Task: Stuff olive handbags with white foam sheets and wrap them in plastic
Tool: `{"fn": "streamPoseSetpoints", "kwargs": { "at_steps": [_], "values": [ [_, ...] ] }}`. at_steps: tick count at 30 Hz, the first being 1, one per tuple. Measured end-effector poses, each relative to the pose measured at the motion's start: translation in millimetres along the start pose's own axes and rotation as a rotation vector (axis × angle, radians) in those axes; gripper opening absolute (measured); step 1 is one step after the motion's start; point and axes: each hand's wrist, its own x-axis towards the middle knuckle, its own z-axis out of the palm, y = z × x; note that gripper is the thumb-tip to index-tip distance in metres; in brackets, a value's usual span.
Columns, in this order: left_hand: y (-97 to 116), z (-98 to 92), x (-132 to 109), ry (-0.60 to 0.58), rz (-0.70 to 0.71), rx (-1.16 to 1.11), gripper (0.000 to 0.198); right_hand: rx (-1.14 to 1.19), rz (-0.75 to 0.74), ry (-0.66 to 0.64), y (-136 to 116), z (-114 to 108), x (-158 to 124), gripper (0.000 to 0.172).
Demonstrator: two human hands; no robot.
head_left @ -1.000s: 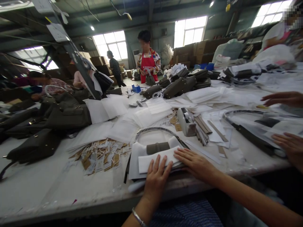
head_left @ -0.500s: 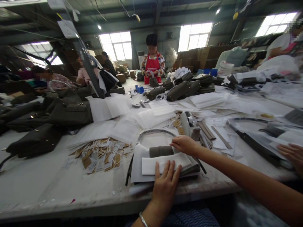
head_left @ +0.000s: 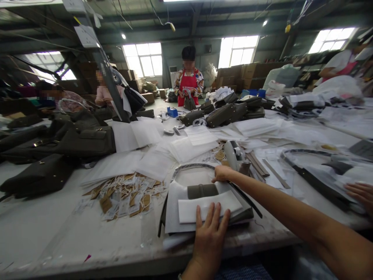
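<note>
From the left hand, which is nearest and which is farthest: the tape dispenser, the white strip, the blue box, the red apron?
1. white strip, under the left hand.
2. tape dispenser, ahead, to the right.
3. blue box, mid-table.
4. red apron, far end.

Bright windows (head_left: 142,58) — dark roof beams (head_left: 186,32), stacked cartons (head_left: 241,76).

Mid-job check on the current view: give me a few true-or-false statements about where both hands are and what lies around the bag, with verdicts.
1. The left hand lies flat on the white folded sheet on top of the bag. True.
2. The right hand rests on the paper tags. False: it is at the bag's far edge, close to the tape dispenser.
3. The paper tags lie left of the bag. True.
4. The bag sits mid-table. False: it lies at the near edge.
</note>
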Motion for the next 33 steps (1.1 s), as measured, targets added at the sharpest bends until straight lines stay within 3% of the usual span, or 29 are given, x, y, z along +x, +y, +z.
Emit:
{"fn": "streamPoseSetpoints", "kwargs": {
  "at_steps": [4, 9, 13, 19, 22, 26, 28, 33],
  "values": [
    [1, -1.4, 0, -0.022, -0.018, -0.024, 0.041, 0.107, -0.033, -0.087, 8, 0, 1, 0.02],
    [1, -3.3, 1, -0.035, -0.023, -0.043, 0.041, 0.309, -0.058, -0.051, 21, 5, -1, 0.023],
    [0, -4.5, 1, -0.04, -0.021, -0.038, 0.042, 0.51, -0.074, -0.04, 29, 3, -1, 0.042],
    [-1, -5.3, 3, -0.037, -0.015, -0.054, 0.042, 0.692, -0.123, -0.137, 38, -9, -2, 0.066],
    [-1, -6.2, 4, -0.021, -0.011, -0.063, 0.042, 0.716, -0.19, -0.152, 39, -17, -3, 0.069],
    [-1, -8.0, 6, -0.026, -0.012, -0.055, 0.041, 0.677, -0.297, -0.136, 36, -23, -4, 0.053],
    [-1, -8.6, 6, -0.023, -0.009, -0.047, 0.04, 0.626, -0.319, -0.11, 35, -21, -3, 0.047],
    [-1, -9.2, 8, -0.034, -0.008, -0.043, 0.041, 0.461, -0.307, -0.072, 26, -8, 6, 0.053]
  ]
}}
